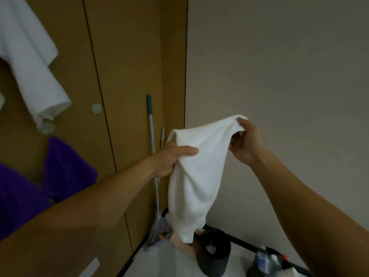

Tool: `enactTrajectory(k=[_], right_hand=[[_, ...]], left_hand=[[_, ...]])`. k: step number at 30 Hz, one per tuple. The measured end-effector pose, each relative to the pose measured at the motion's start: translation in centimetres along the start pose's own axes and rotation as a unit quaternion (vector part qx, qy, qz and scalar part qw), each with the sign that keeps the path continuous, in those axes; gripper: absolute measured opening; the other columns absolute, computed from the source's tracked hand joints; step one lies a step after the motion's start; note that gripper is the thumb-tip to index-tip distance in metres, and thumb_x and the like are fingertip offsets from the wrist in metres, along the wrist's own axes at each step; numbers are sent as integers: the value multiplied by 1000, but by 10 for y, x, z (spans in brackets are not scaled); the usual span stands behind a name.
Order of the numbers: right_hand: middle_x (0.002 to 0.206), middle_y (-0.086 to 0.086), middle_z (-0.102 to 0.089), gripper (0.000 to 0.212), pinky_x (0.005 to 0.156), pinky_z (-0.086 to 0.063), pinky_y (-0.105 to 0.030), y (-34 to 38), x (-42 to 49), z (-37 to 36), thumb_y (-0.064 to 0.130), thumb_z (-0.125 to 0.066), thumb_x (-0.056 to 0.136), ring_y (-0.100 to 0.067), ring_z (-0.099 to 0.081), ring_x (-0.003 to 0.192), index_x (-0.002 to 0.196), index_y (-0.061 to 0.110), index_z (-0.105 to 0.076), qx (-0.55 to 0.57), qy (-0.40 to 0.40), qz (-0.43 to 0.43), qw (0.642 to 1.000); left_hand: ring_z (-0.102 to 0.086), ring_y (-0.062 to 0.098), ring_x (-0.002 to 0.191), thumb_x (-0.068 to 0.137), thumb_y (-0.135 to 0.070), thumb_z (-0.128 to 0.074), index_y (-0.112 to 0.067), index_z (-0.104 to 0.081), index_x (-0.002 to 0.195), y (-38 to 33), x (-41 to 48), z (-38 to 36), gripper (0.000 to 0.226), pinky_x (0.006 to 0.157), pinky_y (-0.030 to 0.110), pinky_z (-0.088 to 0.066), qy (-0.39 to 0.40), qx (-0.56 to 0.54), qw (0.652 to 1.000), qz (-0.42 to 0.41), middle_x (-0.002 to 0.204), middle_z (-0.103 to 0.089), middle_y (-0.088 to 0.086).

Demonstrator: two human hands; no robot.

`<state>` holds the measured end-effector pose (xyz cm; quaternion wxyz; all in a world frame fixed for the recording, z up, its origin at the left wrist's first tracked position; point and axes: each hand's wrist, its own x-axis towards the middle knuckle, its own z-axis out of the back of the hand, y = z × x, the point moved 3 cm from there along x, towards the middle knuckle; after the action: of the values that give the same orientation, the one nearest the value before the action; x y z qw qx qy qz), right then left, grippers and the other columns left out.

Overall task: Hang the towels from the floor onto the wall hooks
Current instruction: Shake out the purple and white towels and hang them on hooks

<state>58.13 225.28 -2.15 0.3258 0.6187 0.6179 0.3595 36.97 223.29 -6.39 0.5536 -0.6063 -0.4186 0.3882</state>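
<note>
I hold a white towel [196, 172] up in front of the wall corner. My left hand [171, 156] grips its upper left edge with the thumb across the cloth. My right hand [246, 142] pinches the upper right corner. The towel's body hangs down between my hands. On the brown wall panel at left hangs another white towel [34, 62], and below it a purple towel [46, 180]. Two pale hexagonal wall hooks show on the panel: one bare hook [97, 108] and one hook [48, 127] just under the hanging white towel.
A mop handle [152, 144] leans in the corner beside the brown panel. On the floor below stand a dark round bin [214, 254], plastic bottles [263, 260] and a bag of clutter [159, 230]. The beige wall [279, 66] fills the right side.
</note>
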Motion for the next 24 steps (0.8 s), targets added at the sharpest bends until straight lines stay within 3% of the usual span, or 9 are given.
enactTrajectory(k=[2,5,8,11,15,18,20,22,24], right_hand=[[72,-3,-57,34,62,-50,-25,1,24,-5,35,-55,95,-19,-59,62,70,12,-60,64,28,-2,998],[126,-15,-60,67,100,-43,-42,-17,44,-15,63,-50,90,-35,-58,113,124,7,-61,-7,199,-39,979],[135,-11,-59,68,104,-46,-46,-55,45,-17,61,-59,85,-29,-56,125,136,16,-55,-126,334,-143,923],[118,-9,-70,63,85,-57,-39,-63,50,-16,41,-80,75,-26,-68,107,126,9,-61,-196,307,-187,912],[99,-9,-75,39,60,-59,-34,-45,69,-34,18,-77,80,-25,-73,87,115,6,-65,-120,250,-140,951],[100,-9,-75,34,62,-60,-36,-34,77,-53,14,-76,80,-25,-73,86,112,9,-67,-108,244,-112,957],[105,-11,-74,42,69,-61,-38,-27,81,-54,19,-78,79,-27,-73,89,117,7,-65,-190,231,-79,951],[109,-14,-71,55,80,-59,-44,-21,84,-54,27,-81,76,-31,-71,91,121,3,-61,-303,200,-69,929],[108,-15,-70,60,79,-59,-46,-13,88,-61,29,-83,73,-32,-71,90,119,1,-59,-331,188,-75,922]], left_hand=[[-64,30,106,67,-24,-79,-14,-61,121,-13,11,-5,59,91,43,-53,-5,-9,1000,18,112,-69,11],[-66,30,103,72,-24,-77,-7,-62,120,-38,31,-6,53,89,41,-54,-96,-136,986,-28,115,-68,16],[-63,32,111,83,-31,-67,-3,-60,123,-61,43,0,49,98,45,-49,-137,-208,966,-71,121,-65,19],[-58,32,114,86,-26,-62,-1,-58,125,-64,41,7,46,101,45,-45,-109,-172,978,-56,120,-64,18],[-52,33,125,81,-5,-60,-4,-50,134,-41,27,20,53,100,44,-44,-75,-126,989,-37,131,-57,18],[-51,32,127,81,-2,-60,-8,-48,138,-40,15,31,58,102,45,-45,-58,-111,991,-40,137,-54,16],[-54,30,124,77,-8,-71,-9,-51,136,-46,6,44,62,100,45,-46,-77,-68,994,-29,134,-57,14],[-60,24,118,66,-23,-83,-14,-57,130,-53,-4,55,69,101,44,-47,-132,67,989,20,129,-63,9],[-67,18,104,54,-47,-88,-21,-65,117,-56,-10,65,72,95,41,-52,-211,227,947,88,113,-71,0]])
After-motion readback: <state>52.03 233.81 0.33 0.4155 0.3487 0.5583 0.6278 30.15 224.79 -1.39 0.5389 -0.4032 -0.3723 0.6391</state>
